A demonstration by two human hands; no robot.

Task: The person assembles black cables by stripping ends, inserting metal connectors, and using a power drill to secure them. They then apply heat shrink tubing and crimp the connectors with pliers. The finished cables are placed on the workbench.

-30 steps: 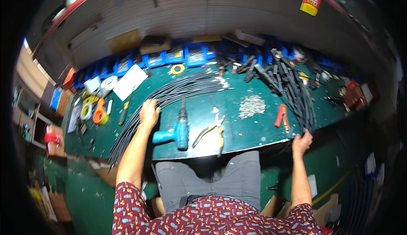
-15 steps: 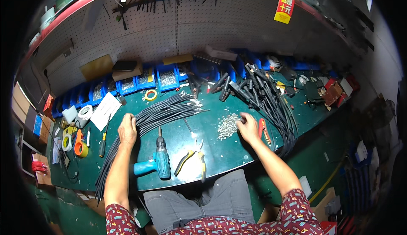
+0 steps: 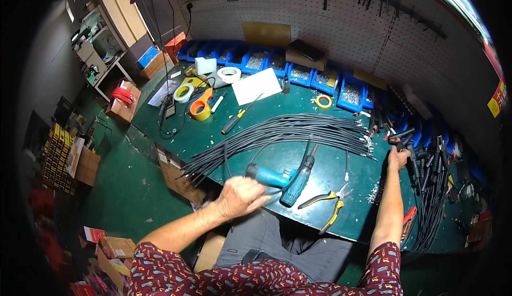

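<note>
Green table [image 3: 330, 170] below a pegboard [image 3: 341, 34]: springy black cable [image 3: 308, 147] at the left fingers

Blue bins [image 3: 348, 105] line the back, well beyond both sets of fingers. Near the front edge, the left hand [image 3: 240, 195] is slightly blurred; its fingers are curled in and look closed on one black cable, which leaves them on the right, arcs across the drill [image 3: 296, 184] and climbs toward the cable bundle [image 3: 277, 128]. That bundle lies beyond the left fingers, its bare silvery ends [image 3: 368, 141] left of the right hand [image 3: 398, 158]. The right fingers reach in among black connectors [image 3: 426, 160]; whether they grip one or only touch it, I cannot tell. More cables [image 3: 432, 189] hang down the table on the near right of these fingers, beside a red-handled tool [image 3: 409, 216].

One cable should be light, with a rubbery jacket that gives decent grip. It bends but probably springs back, so a hold far from the end would let the tip swing; pinching close behind the tip should steer better. The bundle, by contrast, is likely weighty and apt to fan out, so a full wrap around its middle suits it. Connectors seem hard and smooth, best taken around the body. The silvery ends look most easily bent and are better left untouched by the fingers.
</note>
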